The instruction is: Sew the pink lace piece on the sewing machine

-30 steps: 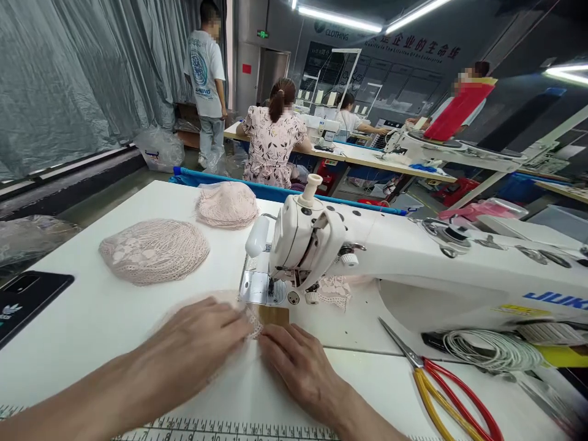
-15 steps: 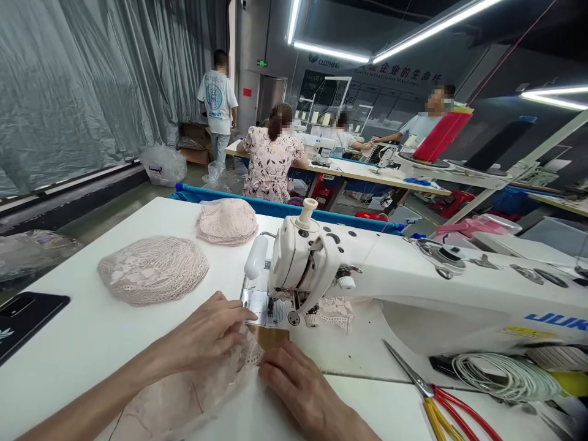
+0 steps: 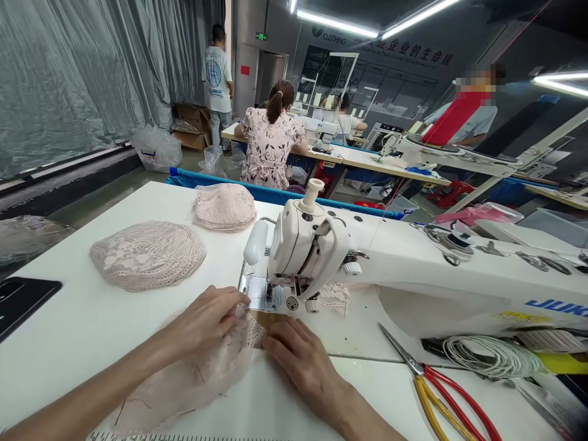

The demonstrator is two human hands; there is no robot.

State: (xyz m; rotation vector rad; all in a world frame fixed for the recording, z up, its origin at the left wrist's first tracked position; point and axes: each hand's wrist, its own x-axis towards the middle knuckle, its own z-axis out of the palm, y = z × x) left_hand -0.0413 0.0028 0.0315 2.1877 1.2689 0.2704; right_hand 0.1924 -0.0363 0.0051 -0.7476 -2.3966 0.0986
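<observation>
While the left hand lies flat on the pink lace piece and pinches its edge, the right hand presses the same edge down with open fingers. This lace piece lies on the white counter, just in front of the sewing machine, near its needle plate.

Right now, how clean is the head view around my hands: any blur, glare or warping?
Head view: left hand and right hand on the pink lace are sharp, evenly lit; ceiling strip lights glare; wide-angle bending stretches the scissors near the edge.
</observation>
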